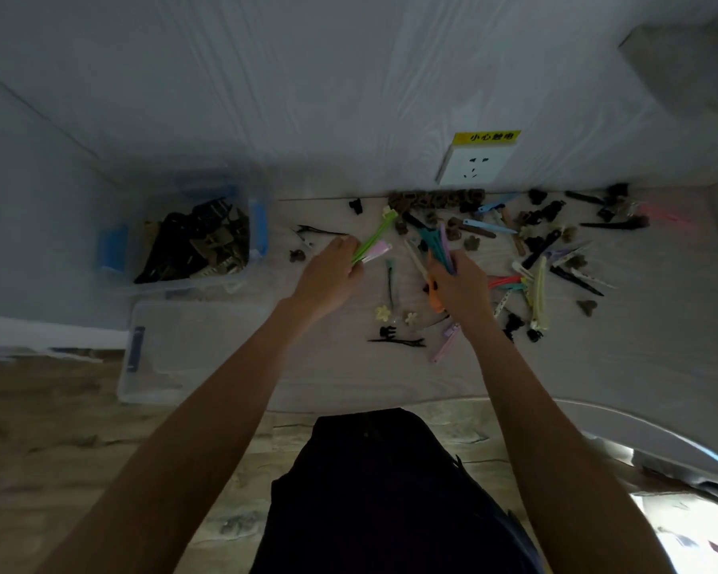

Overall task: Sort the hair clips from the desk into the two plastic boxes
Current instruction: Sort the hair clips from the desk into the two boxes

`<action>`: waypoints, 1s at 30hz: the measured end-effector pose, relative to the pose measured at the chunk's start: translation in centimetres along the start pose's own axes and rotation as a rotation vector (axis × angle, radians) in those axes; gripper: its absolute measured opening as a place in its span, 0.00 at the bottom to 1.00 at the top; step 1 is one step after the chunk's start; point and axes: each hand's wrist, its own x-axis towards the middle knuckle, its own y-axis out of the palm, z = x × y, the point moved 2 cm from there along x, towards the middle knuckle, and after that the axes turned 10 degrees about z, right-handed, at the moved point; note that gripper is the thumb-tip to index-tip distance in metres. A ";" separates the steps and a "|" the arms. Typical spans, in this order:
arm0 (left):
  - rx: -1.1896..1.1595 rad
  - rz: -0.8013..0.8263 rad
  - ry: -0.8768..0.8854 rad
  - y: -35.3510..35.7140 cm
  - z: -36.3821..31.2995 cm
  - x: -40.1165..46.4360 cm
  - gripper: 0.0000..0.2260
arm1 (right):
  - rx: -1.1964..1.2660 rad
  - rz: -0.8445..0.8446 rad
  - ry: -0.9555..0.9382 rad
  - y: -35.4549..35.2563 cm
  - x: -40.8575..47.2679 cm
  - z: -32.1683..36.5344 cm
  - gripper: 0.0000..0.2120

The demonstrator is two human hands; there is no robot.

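Hair clips [527, 242] litter centre-right; your left hand [332, 271] grasps green and pink clips [369, 244], your right hand [459, 283] bunches coloured ones, likely for the empty box [191, 350] lower left.

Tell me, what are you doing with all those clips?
A person is sorting hair clips. The left hand holds a green clip and a pink clip. The right hand holds a bunch of colourful long clips. The far box holds dark clips; the near box looks empty. Many clips still lie on the desk.
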 end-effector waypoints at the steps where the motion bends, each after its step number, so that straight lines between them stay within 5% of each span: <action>1: -0.051 0.000 0.026 -0.3 -0.4 -0.9 0.06 | 0.036 0.016 0.014 -0.2 -0.4 0.0 0.11; 8: -0.258 -0.203 -0.051 -2.8 1.1 -10.9 0.07 | 0.677 0.331 0.066 1.2 -4.0 1.8 0.09; 11: -0.067 -0.247 -0.133 -3.5 4.5 -15.1 0.11 | 0.666 0.417 0.000 2.7 -5.9 3.7 0.08; 17: 0.079 -0.051 -0.195 -4.8 11.8 -19.3 0.10 | 0.610 0.522 -0.137 7.7 -9.4 8.5 0.10; 24: 0.075 0.148 -0.156 -4.7 13.3 -18.6 0.23 | -0.038 0.449 -0.321 13.7 -10.5 11.8 0.10; 30: 0.044 -0.392 -0.140 -5.6 15.3 -22.9 0.14 | -0.809 0.325 -0.556 19.5 -10.8 13.8 0.11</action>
